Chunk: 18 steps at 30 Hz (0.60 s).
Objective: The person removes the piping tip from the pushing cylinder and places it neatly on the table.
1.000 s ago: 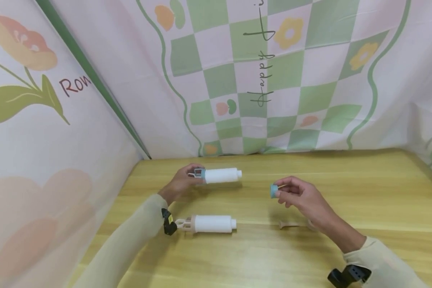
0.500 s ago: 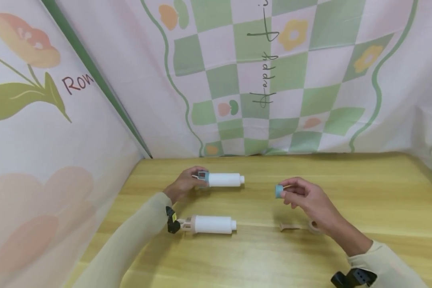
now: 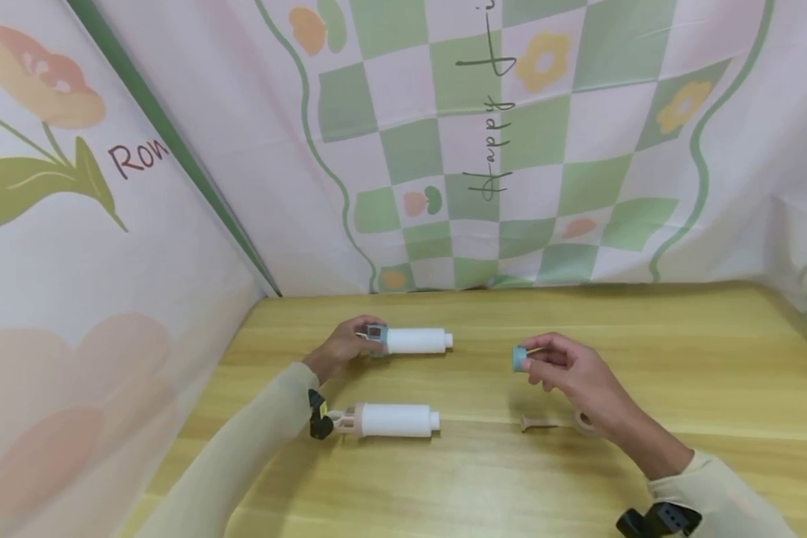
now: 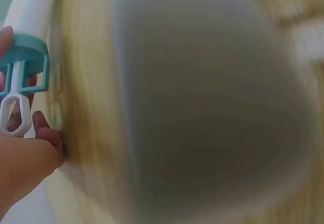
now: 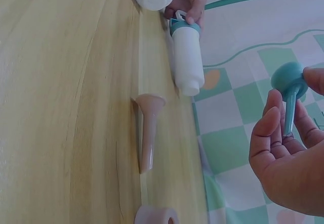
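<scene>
At the far side of the table my left hand grips the teal collar of a white syringe-like tube, whose narrow tip points right. A white loop handle sticks out behind the collar in the left wrist view. Across from it, my right hand pinches a teal piece by its rounded head between thumb and fingers, with its thin stem angled down toward the palm. Nearer to me lies a similar white tube with a pink collar, partly behind the left wrist's black camera.
Below my right hand a pink trumpet-shaped piece lies on the wooden table. Beside it a pale pink ring is partly hidden by the right wrist. Patterned cloth hangs behind the table and along its left.
My left hand has lowered the teal-collared tube slightly and levelled it from a slight tilt. The right hand with the teal piece has shifted slightly right.
</scene>
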Each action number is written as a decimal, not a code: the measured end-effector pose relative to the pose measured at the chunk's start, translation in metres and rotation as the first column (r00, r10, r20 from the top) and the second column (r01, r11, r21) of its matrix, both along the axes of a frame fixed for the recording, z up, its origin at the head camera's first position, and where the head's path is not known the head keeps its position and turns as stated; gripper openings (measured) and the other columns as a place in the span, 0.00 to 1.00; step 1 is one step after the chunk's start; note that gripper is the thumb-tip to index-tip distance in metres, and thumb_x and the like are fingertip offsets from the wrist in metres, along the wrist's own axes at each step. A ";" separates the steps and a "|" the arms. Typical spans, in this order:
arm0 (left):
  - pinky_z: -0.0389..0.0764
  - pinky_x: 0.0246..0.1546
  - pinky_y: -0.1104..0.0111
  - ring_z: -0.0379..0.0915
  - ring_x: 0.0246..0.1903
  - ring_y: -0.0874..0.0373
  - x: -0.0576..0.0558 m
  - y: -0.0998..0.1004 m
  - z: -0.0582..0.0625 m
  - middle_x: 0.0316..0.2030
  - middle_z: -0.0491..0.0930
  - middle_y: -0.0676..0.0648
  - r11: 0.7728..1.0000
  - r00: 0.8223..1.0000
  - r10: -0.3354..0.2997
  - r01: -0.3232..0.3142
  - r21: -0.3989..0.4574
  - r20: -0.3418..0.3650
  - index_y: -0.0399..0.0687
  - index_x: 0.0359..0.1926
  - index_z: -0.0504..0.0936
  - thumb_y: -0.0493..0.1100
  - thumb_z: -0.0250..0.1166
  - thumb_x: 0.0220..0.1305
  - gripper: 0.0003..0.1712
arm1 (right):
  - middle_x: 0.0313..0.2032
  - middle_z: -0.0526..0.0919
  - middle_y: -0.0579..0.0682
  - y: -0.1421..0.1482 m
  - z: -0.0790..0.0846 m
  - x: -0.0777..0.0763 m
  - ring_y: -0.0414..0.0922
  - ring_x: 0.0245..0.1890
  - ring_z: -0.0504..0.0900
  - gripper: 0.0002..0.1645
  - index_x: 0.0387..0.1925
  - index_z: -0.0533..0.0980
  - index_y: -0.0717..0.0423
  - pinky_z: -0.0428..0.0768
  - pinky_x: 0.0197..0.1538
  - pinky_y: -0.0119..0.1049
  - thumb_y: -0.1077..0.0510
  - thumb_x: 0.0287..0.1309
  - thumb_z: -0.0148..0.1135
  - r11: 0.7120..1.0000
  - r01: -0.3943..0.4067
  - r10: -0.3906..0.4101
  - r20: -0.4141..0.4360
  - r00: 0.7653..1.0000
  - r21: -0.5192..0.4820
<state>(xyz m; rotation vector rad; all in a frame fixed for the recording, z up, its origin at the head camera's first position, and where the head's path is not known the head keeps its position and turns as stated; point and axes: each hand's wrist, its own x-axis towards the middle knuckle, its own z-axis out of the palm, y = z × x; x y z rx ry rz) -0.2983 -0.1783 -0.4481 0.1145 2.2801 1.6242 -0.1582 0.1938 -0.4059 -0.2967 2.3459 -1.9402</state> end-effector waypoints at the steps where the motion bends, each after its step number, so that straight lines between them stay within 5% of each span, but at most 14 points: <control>1: 0.78 0.48 0.61 0.72 0.49 0.47 -0.001 -0.001 -0.001 0.53 0.75 0.42 1.000 1.000 -0.005 0.005 0.001 -0.001 0.45 0.56 0.80 0.31 0.74 0.53 0.27 | 0.43 0.81 0.58 -0.001 0.000 0.000 0.47 0.38 0.80 0.24 0.59 0.70 0.68 0.81 0.38 0.38 0.56 0.70 0.61 1.000 0.000 0.000 0.000 1.000 0.003; 18: 0.79 0.47 0.63 0.73 0.47 0.48 -0.002 -0.006 -0.004 0.48 0.76 0.40 0.996 0.994 -0.092 0.092 -0.006 -0.051 0.40 0.56 0.77 0.28 0.73 0.54 0.27 | 0.40 0.82 0.57 -0.003 -0.003 0.001 0.47 0.36 0.81 0.22 0.57 0.71 0.69 0.81 0.37 0.38 0.57 0.69 0.61 1.000 -0.013 0.013 -0.017 1.000 -0.006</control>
